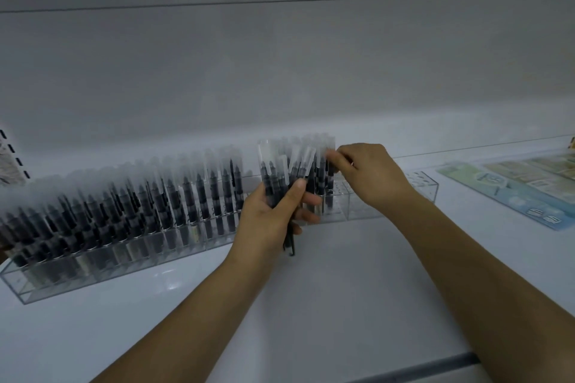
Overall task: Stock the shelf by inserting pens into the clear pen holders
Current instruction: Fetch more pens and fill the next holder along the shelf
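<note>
the pens (281,183) bunched in your left hand (267,221) are black-bodied with frosted, whitish clear caps, and the pens standing in rows (124,208) in the clear pen holder (77,274) to the left of that grip show the same black and frosted white. the pen (330,176) your right hand (370,174) pinches is dark with a pale cap too. the shelf (311,305) beneath your grip is glossy white, and off to the right of your right hand lies a sheet (525,186) printed in pale blue, green and cream panels.

Left hand (267,221) gripping a bundle of pens (281,177) upright, just in front of the clear pen holder (357,205). Right hand (370,174) above the holder's unfilled right end, pinching a pen (330,177) standing there. Left of it, slots packed with dark pens (124,205).
</note>
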`<action>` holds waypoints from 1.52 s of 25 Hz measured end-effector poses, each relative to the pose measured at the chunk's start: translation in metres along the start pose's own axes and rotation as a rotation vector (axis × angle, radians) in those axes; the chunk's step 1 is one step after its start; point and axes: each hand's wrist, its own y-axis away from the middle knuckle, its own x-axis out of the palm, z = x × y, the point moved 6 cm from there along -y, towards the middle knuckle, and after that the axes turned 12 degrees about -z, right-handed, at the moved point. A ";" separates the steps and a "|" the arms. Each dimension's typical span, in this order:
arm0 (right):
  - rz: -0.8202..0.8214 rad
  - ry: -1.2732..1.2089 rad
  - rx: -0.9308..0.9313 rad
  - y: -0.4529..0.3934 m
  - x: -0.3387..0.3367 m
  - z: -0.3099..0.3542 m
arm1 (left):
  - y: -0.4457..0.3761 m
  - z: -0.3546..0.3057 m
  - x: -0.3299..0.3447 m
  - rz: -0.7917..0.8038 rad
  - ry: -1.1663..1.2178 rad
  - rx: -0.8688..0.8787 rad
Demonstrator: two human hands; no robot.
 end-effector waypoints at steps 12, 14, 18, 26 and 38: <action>-0.017 -0.732 0.063 0.017 -0.015 0.042 | -0.002 -0.003 0.001 0.035 0.035 0.043; -0.165 -0.936 0.180 0.012 -0.028 0.027 | -0.003 0.000 0.000 0.018 0.033 0.024; -0.479 -0.818 0.187 0.009 -0.047 0.004 | -0.004 0.002 -0.003 -0.035 -0.011 0.009; -0.245 -0.368 0.048 0.006 -0.024 0.011 | -0.002 0.000 -0.002 -0.028 0.020 -0.011; -0.103 -0.209 -0.011 0.000 -0.015 0.006 | -0.002 -0.001 -0.001 0.001 0.085 -0.036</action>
